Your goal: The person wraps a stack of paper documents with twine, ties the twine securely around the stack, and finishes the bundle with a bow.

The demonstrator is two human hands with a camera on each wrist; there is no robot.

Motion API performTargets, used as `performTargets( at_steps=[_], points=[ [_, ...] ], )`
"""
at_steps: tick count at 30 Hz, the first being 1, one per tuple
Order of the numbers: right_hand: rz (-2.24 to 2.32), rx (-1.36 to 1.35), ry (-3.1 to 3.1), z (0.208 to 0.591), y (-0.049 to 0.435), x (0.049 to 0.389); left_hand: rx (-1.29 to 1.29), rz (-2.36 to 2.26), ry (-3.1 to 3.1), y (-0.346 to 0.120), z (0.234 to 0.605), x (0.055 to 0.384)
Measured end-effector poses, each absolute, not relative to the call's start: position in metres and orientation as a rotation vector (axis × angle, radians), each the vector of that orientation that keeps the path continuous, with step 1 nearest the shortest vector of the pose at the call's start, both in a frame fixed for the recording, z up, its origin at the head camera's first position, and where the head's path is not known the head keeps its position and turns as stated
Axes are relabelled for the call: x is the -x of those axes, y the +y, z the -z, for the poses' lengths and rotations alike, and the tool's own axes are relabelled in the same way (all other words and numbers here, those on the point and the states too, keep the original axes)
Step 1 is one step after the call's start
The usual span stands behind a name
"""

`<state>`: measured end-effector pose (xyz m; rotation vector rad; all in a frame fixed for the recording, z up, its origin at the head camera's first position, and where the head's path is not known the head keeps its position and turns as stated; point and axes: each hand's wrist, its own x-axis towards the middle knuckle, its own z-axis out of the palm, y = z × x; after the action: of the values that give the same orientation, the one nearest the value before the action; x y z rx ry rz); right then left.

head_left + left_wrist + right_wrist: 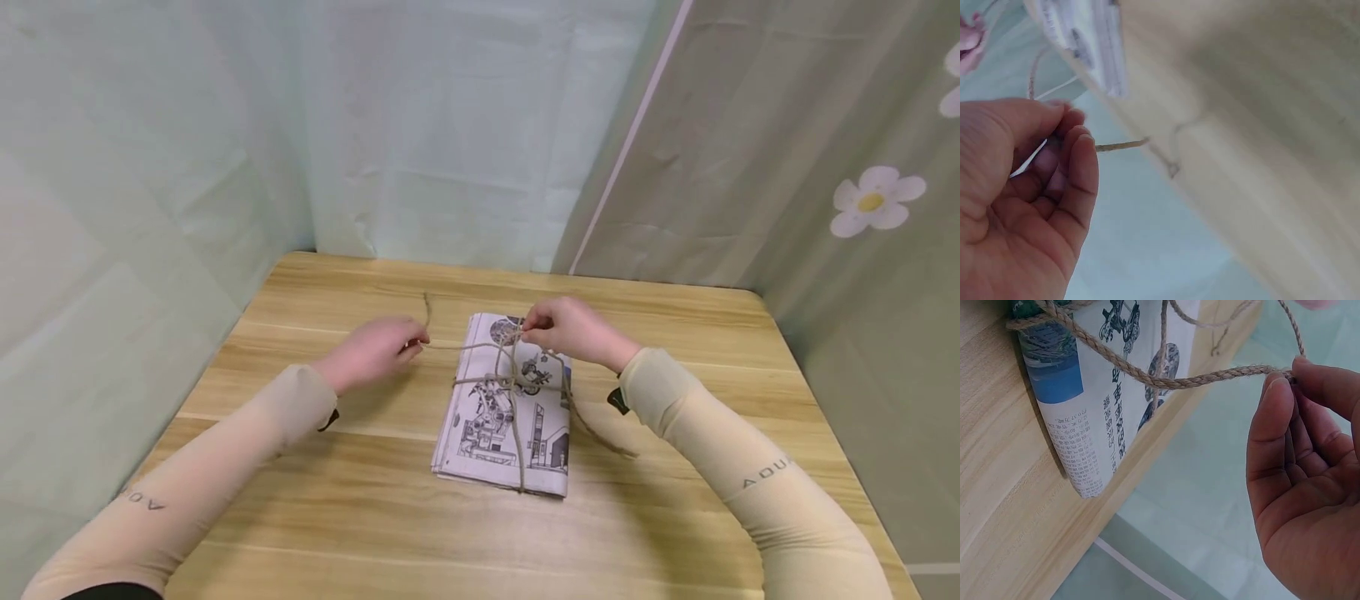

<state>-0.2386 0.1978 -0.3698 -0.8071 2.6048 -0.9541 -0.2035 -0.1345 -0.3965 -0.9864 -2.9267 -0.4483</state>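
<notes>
A folded stack of printed newspaper (pixel 480 417) lies on the wooden table, with brown twine (pixel 517 442) wrapped round it lengthwise and crosswise. Left of the stack, my left hand (pixel 381 348) pinches one strand, whose short free end sticks up past the fingers. In the left wrist view that twine end (pixel 1121 147) pokes out beyond the fingertips. My right hand (pixel 573 329) is over the stack's upper right corner and pinches the twine (pixel 1210 377) between thumb and forefinger. Another loose tail of twine (pixel 600 437) trails off the stack's right side onto the table.
The wooden table (pixel 315 500) reaches back to a pale green curtain (pixel 465 150). A grey-brown curtain with white flowers (pixel 877 200) hangs at the right. Both forearms wear light sleeves (pixel 225 450).
</notes>
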Motion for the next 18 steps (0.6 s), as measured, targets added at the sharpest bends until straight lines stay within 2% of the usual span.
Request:
performTargets(
  at_steps=[5,8,14,18],
  points=[
    [0.941,0.812,2.615,0.37,0.198,0.238,0.954,0.401,-2.9,-0.133,0.374,0.194],
    [0.939,0.811,2.613,0.37,0.197,0.239,0.847,0.56,-3.005,-0.128,0.362,0.187],
    [0.943,0.819,2.597,0.371,0.196,0.239,0.603,1.572,-3.145,-0.116,0.354,0.182],
    [0.941,0.828,2.584,0.372,0.194,0.24,0.299,2.292,-2.975,-0.113,0.364,0.181]
  ],
)
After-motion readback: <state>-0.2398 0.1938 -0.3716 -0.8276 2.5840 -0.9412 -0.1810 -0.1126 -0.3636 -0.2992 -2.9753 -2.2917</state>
